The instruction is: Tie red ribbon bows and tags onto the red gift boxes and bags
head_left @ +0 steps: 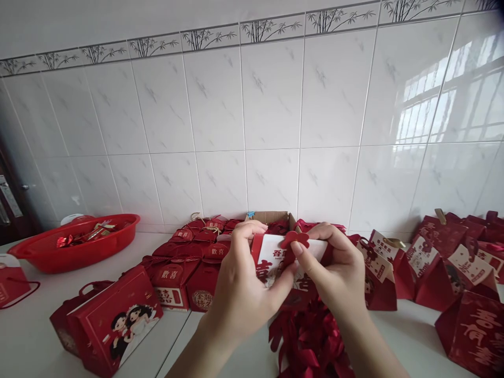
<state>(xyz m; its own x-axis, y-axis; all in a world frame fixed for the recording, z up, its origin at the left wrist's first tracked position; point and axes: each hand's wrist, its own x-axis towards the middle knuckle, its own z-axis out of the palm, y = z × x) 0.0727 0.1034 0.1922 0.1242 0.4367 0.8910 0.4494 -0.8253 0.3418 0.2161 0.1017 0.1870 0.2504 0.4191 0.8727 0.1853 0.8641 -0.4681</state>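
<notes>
A tiled wall (pixel 271 100) faces me at twelve o'clock, behind a white table (pixel 27 341). Packed red boxes (pixel 169 273) stand at eleven; a red basin (pixel 79 261) with shiny wrapped pieces (pixel 94 233) sits at ten. Nearer, at twelve, lies a heap of red ribbons (pixel 309 338). My left hand (pixel 240 286) pinches the left side of a red-and-white box (pixel 271 247), at twelve o'clock; my right hand (pixel 336 268) pinches its upper right, thumb on a red flower (pixel 289 239).
</notes>
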